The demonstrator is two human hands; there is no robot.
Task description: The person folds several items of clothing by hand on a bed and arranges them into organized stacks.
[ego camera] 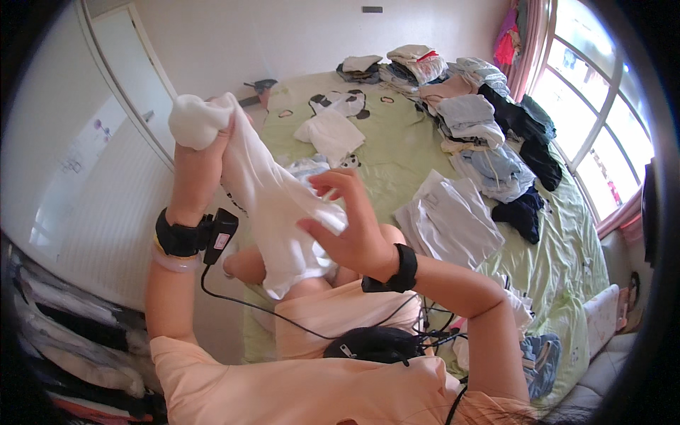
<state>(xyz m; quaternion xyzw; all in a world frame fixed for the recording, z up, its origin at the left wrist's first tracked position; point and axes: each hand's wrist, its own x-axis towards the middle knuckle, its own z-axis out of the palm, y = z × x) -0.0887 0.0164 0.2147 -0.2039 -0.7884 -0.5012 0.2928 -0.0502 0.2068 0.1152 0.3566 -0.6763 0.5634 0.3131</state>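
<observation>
My left hand (pixel 204 159) is raised at the upper left and grips a white cloth garment (pixel 271 212). Part of the garment bunches over the fist, and the rest hangs down towards my lap. At the middle, my right hand (pixel 350 228) is beside the hanging cloth with its fingers apart and curved; I see nothing held in it. Beyond the hands, a folded white garment (pixel 334 133) lies on the green bed sheet (pixel 393 143). Pale grey garments (pixel 451 218) lie flat to the right of my right hand.
Piles of folded clothes (pixel 417 64) line the bed's far edge, and more stacks (pixel 470 117) run down the right side by the window. Dark garments (pixel 539 164) lie there too. Cables run from my wrist straps to a black pouch (pixel 372 344) at my waist.
</observation>
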